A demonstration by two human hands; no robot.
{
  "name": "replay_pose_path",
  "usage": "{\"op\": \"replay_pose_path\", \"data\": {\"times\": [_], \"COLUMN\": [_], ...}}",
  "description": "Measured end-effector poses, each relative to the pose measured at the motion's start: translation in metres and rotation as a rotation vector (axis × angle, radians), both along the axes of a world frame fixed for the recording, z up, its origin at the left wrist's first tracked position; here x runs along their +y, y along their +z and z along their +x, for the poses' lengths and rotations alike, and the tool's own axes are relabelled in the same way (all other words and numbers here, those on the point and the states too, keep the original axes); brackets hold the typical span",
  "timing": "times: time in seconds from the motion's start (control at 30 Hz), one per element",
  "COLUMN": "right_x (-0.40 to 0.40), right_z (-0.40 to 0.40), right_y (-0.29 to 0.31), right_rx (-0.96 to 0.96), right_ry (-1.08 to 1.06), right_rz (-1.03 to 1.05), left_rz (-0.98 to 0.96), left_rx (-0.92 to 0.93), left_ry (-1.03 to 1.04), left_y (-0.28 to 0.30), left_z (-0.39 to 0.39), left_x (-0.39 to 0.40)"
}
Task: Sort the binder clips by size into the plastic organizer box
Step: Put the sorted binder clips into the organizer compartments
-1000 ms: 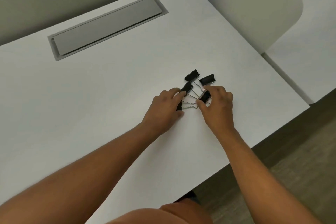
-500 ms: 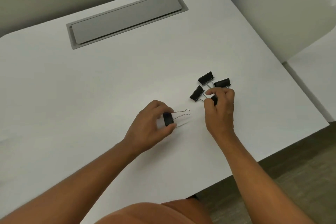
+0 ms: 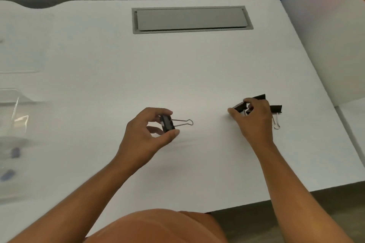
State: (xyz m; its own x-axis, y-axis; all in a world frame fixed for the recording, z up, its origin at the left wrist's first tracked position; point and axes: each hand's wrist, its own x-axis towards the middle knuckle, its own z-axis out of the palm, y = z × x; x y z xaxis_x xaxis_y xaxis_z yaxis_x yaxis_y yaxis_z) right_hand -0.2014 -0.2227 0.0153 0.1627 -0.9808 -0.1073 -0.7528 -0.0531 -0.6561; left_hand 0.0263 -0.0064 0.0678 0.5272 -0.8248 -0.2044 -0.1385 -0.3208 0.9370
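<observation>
Slippage is the likely risk: the left hand (image 3: 147, 136) pinches one black steel binder clip (image 3: 167, 123) between thumb and forefinger by its body, while the right hand (image 3: 253, 117) at three o'clock curls fingers onto the tangled clips (image 3: 275, 108), and the clear plastic organizer box (image 3: 13, 116), blurred, seemingly sits at nine o'clock.

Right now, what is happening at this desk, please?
A person is sorting black binder clips. The left hand pinches one clip above the desk, wire handles pointing right. The right hand grips another in the pile of clips. A clear box lies blurred at the left edge.
</observation>
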Motion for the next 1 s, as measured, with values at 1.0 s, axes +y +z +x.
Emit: {"op": "replay_pose_path", "data": {"times": [1.0], "right_x": [0.327], "right_z": [0.530], "right_y": [0.072], "right_rx": [0.405], "right_ry": [0.989], "right_rz": [-0.099], "left_rz": [-0.106], "left_rx": [0.041], "left_ry": [0.592], "left_y": [0.028], "left_z": [0.257], "left_x": [0.324]}}
